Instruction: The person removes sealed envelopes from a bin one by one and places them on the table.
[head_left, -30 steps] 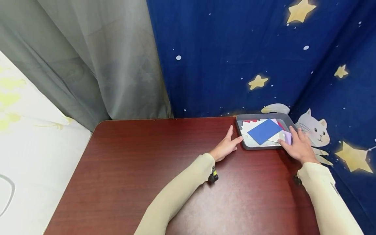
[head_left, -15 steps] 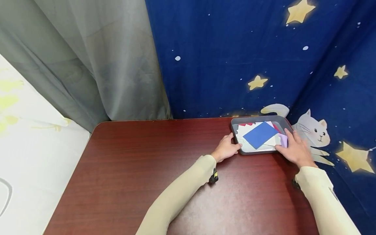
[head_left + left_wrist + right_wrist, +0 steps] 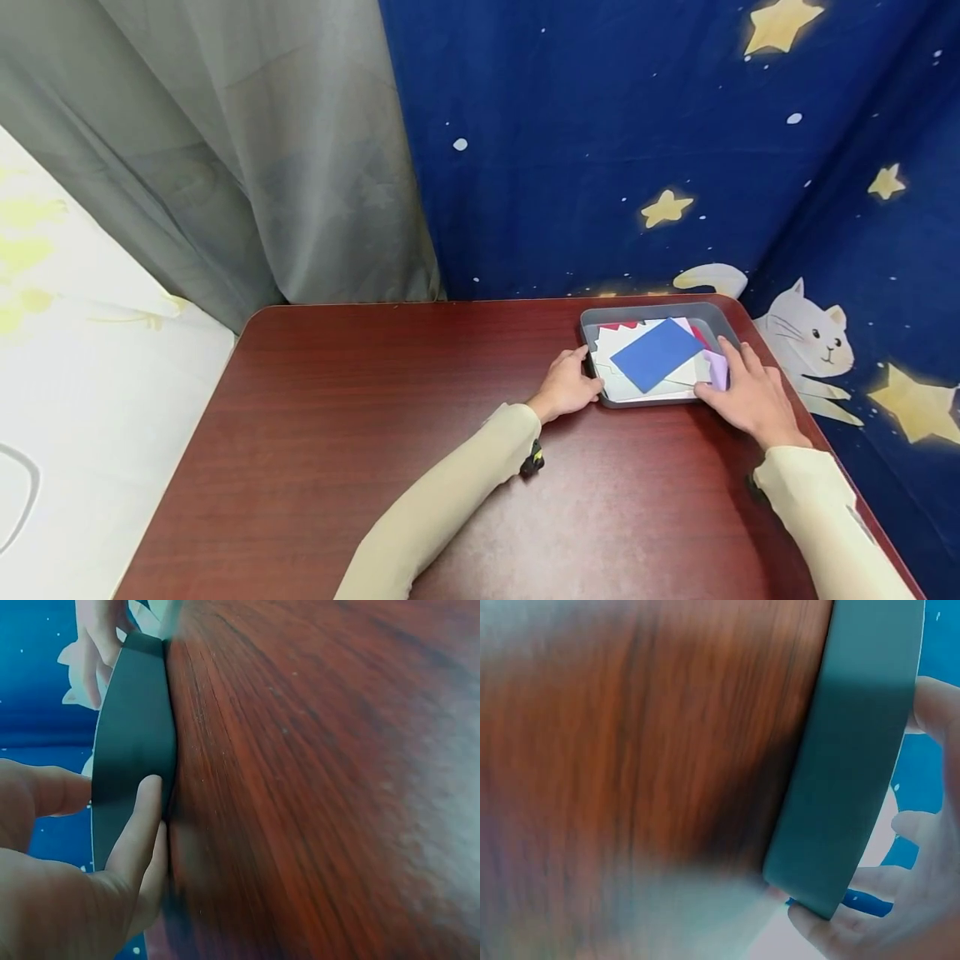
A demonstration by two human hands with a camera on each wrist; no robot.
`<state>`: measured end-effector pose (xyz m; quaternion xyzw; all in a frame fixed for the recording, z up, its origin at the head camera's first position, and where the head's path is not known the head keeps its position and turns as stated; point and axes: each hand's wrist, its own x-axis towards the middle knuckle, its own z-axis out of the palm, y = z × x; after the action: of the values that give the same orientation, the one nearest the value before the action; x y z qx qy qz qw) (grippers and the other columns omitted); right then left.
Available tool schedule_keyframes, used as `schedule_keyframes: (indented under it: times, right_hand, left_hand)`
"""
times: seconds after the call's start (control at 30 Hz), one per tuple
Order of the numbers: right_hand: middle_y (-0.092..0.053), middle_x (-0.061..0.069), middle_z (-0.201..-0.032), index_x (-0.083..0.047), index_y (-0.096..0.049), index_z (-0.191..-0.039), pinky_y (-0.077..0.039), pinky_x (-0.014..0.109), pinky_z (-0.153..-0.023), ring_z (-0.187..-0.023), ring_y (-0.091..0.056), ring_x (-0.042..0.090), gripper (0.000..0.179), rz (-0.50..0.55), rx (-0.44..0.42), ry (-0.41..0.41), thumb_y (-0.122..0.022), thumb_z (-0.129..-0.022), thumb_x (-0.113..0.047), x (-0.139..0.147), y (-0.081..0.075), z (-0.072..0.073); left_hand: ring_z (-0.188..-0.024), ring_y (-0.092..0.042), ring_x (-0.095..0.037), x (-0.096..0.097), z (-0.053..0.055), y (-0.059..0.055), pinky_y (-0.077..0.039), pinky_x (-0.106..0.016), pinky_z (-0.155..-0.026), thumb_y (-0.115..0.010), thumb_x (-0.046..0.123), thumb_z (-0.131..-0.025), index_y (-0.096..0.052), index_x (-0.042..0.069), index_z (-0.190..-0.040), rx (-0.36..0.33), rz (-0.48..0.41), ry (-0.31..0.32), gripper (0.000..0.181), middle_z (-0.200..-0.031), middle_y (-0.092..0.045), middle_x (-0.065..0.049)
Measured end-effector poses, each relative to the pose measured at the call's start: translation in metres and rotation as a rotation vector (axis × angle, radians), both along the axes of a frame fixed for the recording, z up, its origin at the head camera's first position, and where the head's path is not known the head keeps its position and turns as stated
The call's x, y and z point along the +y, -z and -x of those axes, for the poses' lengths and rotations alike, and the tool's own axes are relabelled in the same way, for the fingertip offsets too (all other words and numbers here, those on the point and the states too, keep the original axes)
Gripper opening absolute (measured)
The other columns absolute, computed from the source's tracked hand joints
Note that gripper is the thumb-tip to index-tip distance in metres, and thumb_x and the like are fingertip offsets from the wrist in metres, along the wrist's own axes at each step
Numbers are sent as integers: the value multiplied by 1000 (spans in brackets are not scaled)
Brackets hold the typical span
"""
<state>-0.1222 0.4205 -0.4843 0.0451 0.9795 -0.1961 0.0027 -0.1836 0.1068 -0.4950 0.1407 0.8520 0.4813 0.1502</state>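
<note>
A shallow grey tray (image 3: 645,317) lies on the table near its far right corner, with several pieces of paper or card in it. On top is a blue rectangular sheet (image 3: 657,355). Below it show white sheets (image 3: 611,379) with some zigzag edges, bits of red, and a purple piece (image 3: 717,371). My left hand (image 3: 566,385) grips the tray's left side near the front corner; in the left wrist view its fingertips (image 3: 150,789) press the outer wall. My right hand (image 3: 752,398) holds the right end, thumb at the front rim, fingers along the right side.
The dark red wooden table (image 3: 360,433) spreads left and in front of the tray. Behind it hang a grey curtain (image 3: 322,167) and a blue star-patterned curtain (image 3: 540,167). White cloth (image 3: 90,400) lies beyond the left edge.
The tray has slid toward me and slightly left, away from the far edge. My left hand, earlier spread beside the tray, has taken hold of its left side; the right hand moved along.
</note>
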Motion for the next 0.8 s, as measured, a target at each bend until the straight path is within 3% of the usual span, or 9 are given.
schedule_keyframes:
  times: [0.13, 0.23, 0.4, 0.53, 0.63, 0.73, 0.8]
  right_hand:
    - [-16, 46, -167, -6, -18, -175, -39, 83, -92, -126, -32, 67, 102, -10, -3, -13, -71, -100, -50, -12, -1, -5]
    - [-19, 47, -163, -7, -20, -174, -42, 79, -87, -121, -34, 67, 102, -21, 7, -29, -72, -98, -50, -23, -2, -10]
    - [-20, 48, -157, -7, -23, -173, -45, 76, -83, -116, -35, 66, 103, -37, 3, -48, -75, -95, -49, -41, -3, -16]
    - [-20, 48, -156, -7, -22, -173, -47, 75, -81, -114, -35, 64, 105, -40, -17, -59, -76, -94, -49, -57, -3, -23]
    - [-22, 47, -156, -7, -23, -173, -48, 72, -78, -112, -38, 62, 106, -49, -13, -69, -77, -93, -50, -68, -3, -27]
    - [-23, 47, -155, -7, -25, -172, -49, 69, -75, -109, -40, 61, 106, -62, -5, -78, -78, -92, -51, -79, -3, -31]
    - [-24, 46, -155, -7, -27, -172, -49, 68, -74, -108, -41, 60, 106, -69, 0, -83, -79, -91, -53, -86, -3, -34]
  left_hand:
    - [-96, -69, -8, -12, -1, 6, -49, -27, -106, -75, 13, -94, -50, -2, -160, 62, 10, 0, 72, -141, -61, -12]
    - [-106, -66, -13, -25, -6, 6, -52, -28, -101, -75, 13, -92, -50, -3, -159, 81, 7, 15, 73, -139, -61, -11]
    - [-95, -68, -9, -43, -13, 16, -54, -26, -88, -75, 14, -89, -50, -4, -157, 107, 11, 14, 75, -136, -62, -12]
    - [-95, -67, -9, -60, -22, 20, -55, -28, -86, -73, 16, -89, -49, -4, -155, 125, 18, 17, 73, -136, -61, -12]
    - [-98, -68, -12, -75, -32, 11, -56, -30, -88, -72, 15, -91, -47, -5, -156, 94, 1, 24, 73, -140, -58, -15]
    - [-96, -68, -12, -85, -36, 16, -56, -30, -86, -71, 15, -90, -47, -6, -154, 122, 1, 18, 72, -138, -59, -15]
    - [-96, -67, -11, -93, -40, 14, -56, -30, -86, -74, 15, -89, -46, -7, -155, 111, -5, 15, 74, -139, -58, -15]
